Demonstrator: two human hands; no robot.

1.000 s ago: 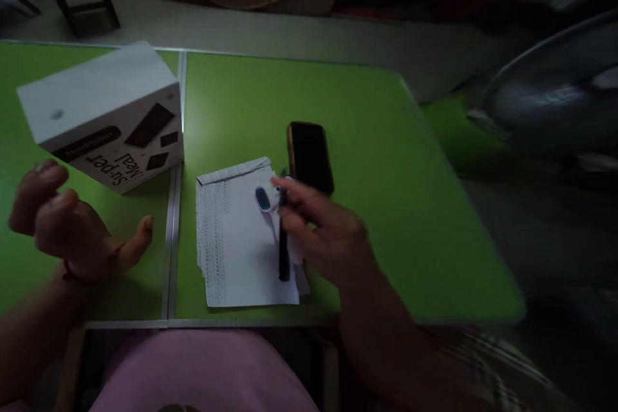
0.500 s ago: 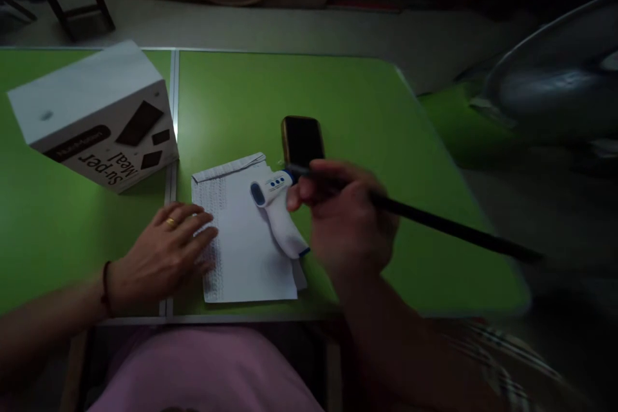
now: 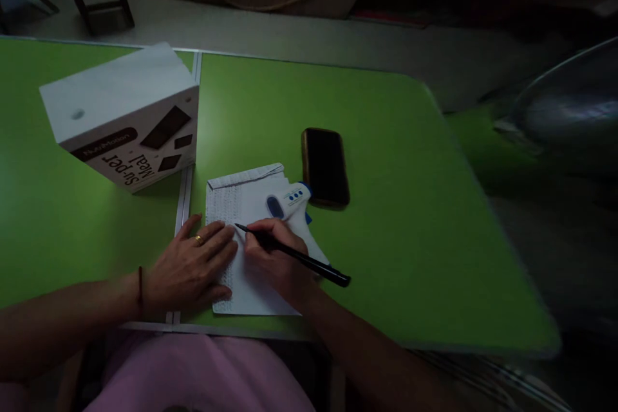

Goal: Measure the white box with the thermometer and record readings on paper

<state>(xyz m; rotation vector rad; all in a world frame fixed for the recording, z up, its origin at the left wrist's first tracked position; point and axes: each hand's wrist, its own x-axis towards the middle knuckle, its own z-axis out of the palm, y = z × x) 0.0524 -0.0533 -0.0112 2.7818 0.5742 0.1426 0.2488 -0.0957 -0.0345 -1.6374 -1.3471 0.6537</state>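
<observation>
My right hand grips a black pen, its tip at the handwritten lines on a white sheet of paper. The sheet's far edge is folded over. My left hand lies flat with fingers stretched out, its fingertips on the paper's left part, over the writing; a ring and a dark wrist cord show on it. A white and blue infrared thermometer rests on the paper just beyond my right hand, which hides part of its handle. Past the thermometer lies a dark-screened phone.
A white box printed "Nutrimotion Su-per Meal" stands on the green table, at the back left beside a metal seam. A dark chair is on the floor beyond. Something shiny and rounded is at the far right.
My right hand has come down and left with the pen, from above the thermometer to the paper. My left hand has flattened onto the sheet. The view has shifted slightly.
</observation>
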